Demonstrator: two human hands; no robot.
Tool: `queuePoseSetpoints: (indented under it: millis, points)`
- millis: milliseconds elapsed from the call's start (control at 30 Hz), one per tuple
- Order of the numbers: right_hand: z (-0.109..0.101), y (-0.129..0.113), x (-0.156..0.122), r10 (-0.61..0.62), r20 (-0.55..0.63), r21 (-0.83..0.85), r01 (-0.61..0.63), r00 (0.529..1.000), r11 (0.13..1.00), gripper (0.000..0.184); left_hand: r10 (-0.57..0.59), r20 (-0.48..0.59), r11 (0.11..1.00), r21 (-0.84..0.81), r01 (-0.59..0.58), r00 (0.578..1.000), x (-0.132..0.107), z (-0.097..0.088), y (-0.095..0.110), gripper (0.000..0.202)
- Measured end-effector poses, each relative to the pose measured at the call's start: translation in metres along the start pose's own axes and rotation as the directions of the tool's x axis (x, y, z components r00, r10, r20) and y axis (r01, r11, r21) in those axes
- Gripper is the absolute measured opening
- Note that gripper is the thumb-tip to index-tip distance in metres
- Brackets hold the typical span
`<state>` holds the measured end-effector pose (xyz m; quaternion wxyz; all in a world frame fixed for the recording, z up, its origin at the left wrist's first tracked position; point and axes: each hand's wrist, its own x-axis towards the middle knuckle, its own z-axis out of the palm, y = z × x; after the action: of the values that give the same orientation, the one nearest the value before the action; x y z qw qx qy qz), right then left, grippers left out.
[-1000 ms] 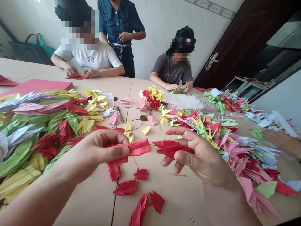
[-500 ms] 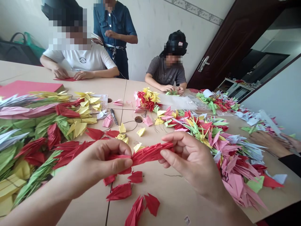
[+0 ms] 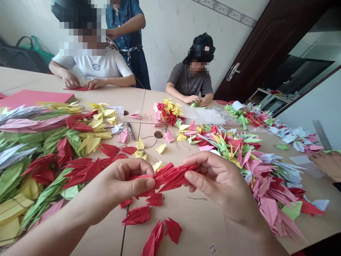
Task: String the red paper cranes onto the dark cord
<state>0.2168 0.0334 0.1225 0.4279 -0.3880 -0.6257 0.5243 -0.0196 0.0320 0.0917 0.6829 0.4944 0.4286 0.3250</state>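
My left hand (image 3: 125, 183) pinches one end of a row of red folded paper cranes (image 3: 170, 176) strung together above the table. My right hand (image 3: 218, 183) grips the other end of the same row with thumb and fingers closed. Below my hands, several loose red cranes (image 3: 137, 215) lie on the wooden table (image 3: 197, 227). A thin thread runs under the red pieces.
A big heap of green, yellow, pink and red cranes (image 3: 39, 149) lies on the left, another heap (image 3: 253, 167) on the right. A pen (image 3: 130, 131) lies mid-table. Two seated people fold paper across from me, a third stands behind. Another person's hand (image 3: 326, 163) rests at right.
My two hands have come together, so the two separate red crane bunches now sit pressed into one row. The view shifted slightly.
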Motion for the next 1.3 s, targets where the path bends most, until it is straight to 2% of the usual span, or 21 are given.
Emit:
queuePoseSetpoints:
  millis: [100, 200, 333, 400, 500, 600, 667, 733, 800, 867, 933, 1000, 1067, 1133, 1167, 1233, 1300]
  points:
    - [-0.009, -0.002, -0.002, -0.042, 0.072, 0.075, 0.036, 0.997, 0.996, 0.009, 0.021, -0.013, 1.0, -0.023, -0.021, 1.0, -0.002, 0.0, 0.0, 0.036]
    - [-0.014, -0.003, -0.004, -0.104, 0.078, 0.07, 0.098, 0.992, 0.993, 0.016, 0.032, -0.014, 0.999, -0.03, -0.032, 0.999, -0.004, 0.0, 0.0, 0.033]
    - [-0.011, -0.002, -0.002, 0.029, 0.071, 0.067, -0.033, 0.997, 0.997, 0.025, 0.055, -0.001, 0.998, -0.024, -0.055, 0.998, -0.006, 0.003, 0.001, 0.025]
    - [-0.007, -0.001, 0.0, 0.06, 0.124, 0.128, -0.076, 0.99, 0.989, 0.02, 0.089, 0.014, 0.996, -0.019, -0.088, 0.996, -0.008, 0.005, 0.003, 0.018]
    - [0.0, 0.002, 0.003, 0.0, 0.151, 0.211, -0.032, 0.989, 0.977, 0.019, 0.162, 0.006, 0.987, 0.019, -0.162, 0.987, -0.011, 0.01, 0.006, 0.011]
    - [0.005, 0.005, 0.002, -0.036, 0.134, 0.191, 0.01, 0.99, 0.982, 0.023, 0.265, -0.019, 0.957, 0.124, -0.261, 0.964, -0.014, 0.015, 0.007, 0.011]
    - [0.006, 0.006, -0.001, -0.083, 0.086, 0.094, 0.075, 0.993, 0.993, 0.023, 0.334, -0.008, 0.911, 0.26, -0.321, 0.942, -0.015, 0.017, 0.007, 0.012]
    - [0.005, 0.006, -0.004, -0.227, 0.043, -0.066, 0.229, 0.973, 0.971, 0.025, 0.377, 0.015, 0.833, 0.432, -0.346, 0.926, -0.015, 0.018, 0.006, 0.013]
    - [0.003, 0.006, -0.008, -0.409, 0.106, -0.23, 0.423, 0.906, 0.877, 0.031, 0.423, 0.027, 0.727, 0.587, -0.357, 0.906, -0.013, 0.017, 0.005, 0.013]
    - [0.0, 0.004, -0.01, -0.53, 0.213, -0.329, 0.571, 0.821, 0.752, 0.038, 0.477, 0.057, 0.594, 0.714, -0.37, 0.877, -0.012, 0.014, 0.004, 0.017]
    - [-0.003, 0.003, -0.012, -0.568, 0.289, -0.379, 0.637, 0.771, 0.672, 0.042, 0.507, 0.112, 0.466, 0.798, -0.381, 0.855, -0.012, 0.011, 0.004, 0.021]
    - [-0.005, 0.001, -0.013, -0.577, 0.308, -0.389, 0.654, 0.756, 0.649, 0.044, 0.505, 0.124, 0.429, 0.823, -0.373, 0.854, -0.015, 0.008, 0.005, 0.024]
    - [-0.004, 0.0, -0.013, -0.569, 0.306, -0.361, 0.646, 0.763, 0.673, 0.044, 0.494, 0.094, 0.502, 0.781, -0.372, 0.864, -0.019, 0.008, 0.008, 0.035]
    - [-0.001, 0.002, -0.013, -0.55, 0.291, -0.304, 0.621, 0.783, 0.723, 0.043, 0.457, 0.079, 0.639, 0.663, -0.388, 0.886, -0.024, 0.011, 0.011, 0.056]
    - [0.001, 0.004, -0.013, -0.532, 0.289, -0.276, 0.602, 0.796, 0.75, 0.042, 0.423, 0.091, 0.714, 0.579, -0.394, 0.901, -0.026, 0.013, 0.012, 0.06]
    - [0.006, 0.007, -0.012, -0.498, 0.283, -0.244, 0.564, 0.82, 0.789, 0.043, 0.335, 0.153, 0.842, 0.395, -0.368, 0.93, -0.028, 0.019, 0.014, 0.049]
    - [0.01, 0.011, -0.012, -0.465, 0.26, -0.262, 0.525, 0.846, 0.81, 0.045, 0.239, 0.207, 0.933, 0.223, -0.283, 0.949, -0.027, 0.024, 0.015, 0.039]
